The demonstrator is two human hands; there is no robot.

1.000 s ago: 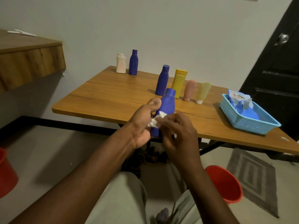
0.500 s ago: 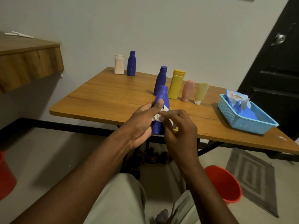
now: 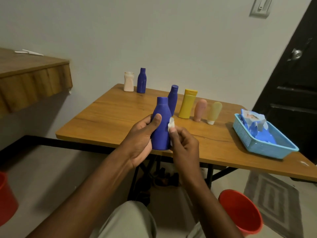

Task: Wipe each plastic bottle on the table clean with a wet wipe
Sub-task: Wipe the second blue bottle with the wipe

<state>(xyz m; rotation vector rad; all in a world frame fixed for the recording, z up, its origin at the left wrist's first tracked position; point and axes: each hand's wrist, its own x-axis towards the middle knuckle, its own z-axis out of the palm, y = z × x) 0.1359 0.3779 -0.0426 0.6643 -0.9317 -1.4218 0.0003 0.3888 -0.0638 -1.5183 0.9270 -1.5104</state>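
Observation:
My left hand (image 3: 142, 136) grips a blue plastic bottle (image 3: 162, 127) upright over the near edge of the wooden table (image 3: 109, 115), thumb across its front. My right hand (image 3: 184, 143) pinches a crumpled white wet wipe (image 3: 171, 125) against the bottle's right side. Behind it on the table stand another blue bottle (image 3: 172, 98), a yellow bottle (image 3: 187, 103), a pink tube (image 3: 199, 109) and a pale yellow tube (image 3: 214, 112). At the far corner stand a cream bottle (image 3: 128, 81) and a blue bottle (image 3: 141, 80).
A light blue basket (image 3: 247, 138) with a wet wipe pack (image 3: 253, 121) sits at the table's right. A red bucket (image 3: 240, 212) stands on the floor by my right knee, another red bucket (image 3: 6, 198) at far left. A wooden shelf (image 3: 32, 74) juts out at left; a dark door (image 3: 295, 86) stands at right.
The held bottle has been raised and turned more upright. The wipe moved from the bottle's front to its right side, and my right hand shifted right with it.

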